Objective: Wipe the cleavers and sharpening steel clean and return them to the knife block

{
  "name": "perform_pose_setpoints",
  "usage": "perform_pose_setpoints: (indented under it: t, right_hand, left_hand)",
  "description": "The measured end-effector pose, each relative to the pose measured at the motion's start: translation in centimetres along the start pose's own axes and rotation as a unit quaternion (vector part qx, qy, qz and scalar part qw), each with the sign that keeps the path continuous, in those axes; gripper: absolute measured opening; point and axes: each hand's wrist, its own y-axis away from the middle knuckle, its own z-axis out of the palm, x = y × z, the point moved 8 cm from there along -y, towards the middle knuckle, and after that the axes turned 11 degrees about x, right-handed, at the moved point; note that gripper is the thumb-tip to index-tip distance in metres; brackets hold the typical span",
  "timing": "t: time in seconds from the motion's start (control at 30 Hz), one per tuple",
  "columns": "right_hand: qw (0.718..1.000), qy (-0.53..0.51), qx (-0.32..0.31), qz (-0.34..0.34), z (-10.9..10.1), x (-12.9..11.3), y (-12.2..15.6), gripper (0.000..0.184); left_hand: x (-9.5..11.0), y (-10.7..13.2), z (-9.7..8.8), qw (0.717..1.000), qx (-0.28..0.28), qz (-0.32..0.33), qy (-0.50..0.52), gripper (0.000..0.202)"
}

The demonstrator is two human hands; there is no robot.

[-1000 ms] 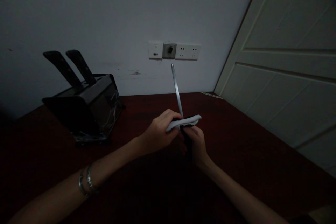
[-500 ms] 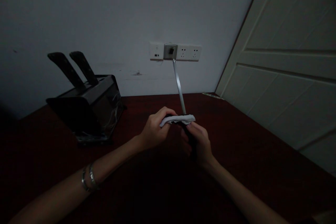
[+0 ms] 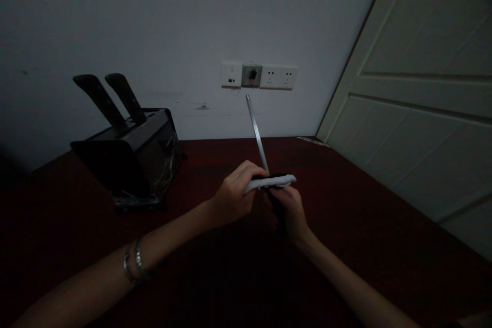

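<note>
My right hand (image 3: 289, 211) is closed round the dark handle of a knife whose thin steel blade (image 3: 257, 134) points up and slightly left, edge-on to the camera. My left hand (image 3: 235, 196) is pinched on a folded white cloth (image 3: 272, 181) that wraps the base of the blade just above the handle. Both hands hover over the dark red table (image 3: 365, 205). Two bracelets (image 3: 134, 265) ring my left wrist.
A black knife block (image 3: 132, 158) with two dark handles (image 3: 111, 98) sticking out stands at the left on the table. A row of wall sockets (image 3: 260, 76) sits on the grey wall behind. A pale panelled door (image 3: 423, 107) fills the right side.
The cloth in my left hand slid along the blade toward the handle and back outward slightly. The blade tip dipped a little lower below the sockets.
</note>
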Motion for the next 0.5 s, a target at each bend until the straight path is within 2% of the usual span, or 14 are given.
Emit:
perform_pose_setpoints:
  t: [0.1, 0.27, 0.4, 0.5]
  right_hand:
    - [0.999, -0.039, -0.019, 0.028, 0.6, -0.2, 0.6, 0.024]
    - [0.993, -0.087, -0.057, 0.057, 1.4, -0.9, 1.3, 0.019]
    - [0.993, -0.082, -0.066, 0.053, 1.5, -1.6, 1.3, 0.021]
    - [0.995, -0.062, -0.055, 0.053, 1.3, -1.9, 1.1, 0.023]
  left_hand:
    - [0.0, -0.3, -0.4, 1.0, 0.014, -0.007, 0.023, 0.029]
    - [-0.8, -1.0, -0.9, 0.997, 0.014, -0.07, 0.038, 0.028]
    - [-1.7, -1.5, -1.2, 0.993, -0.012, -0.111, 0.038, 0.021]
    - [-1.8, -2.2, -1.9, 0.993, -0.016, -0.116, 0.029, 0.019]
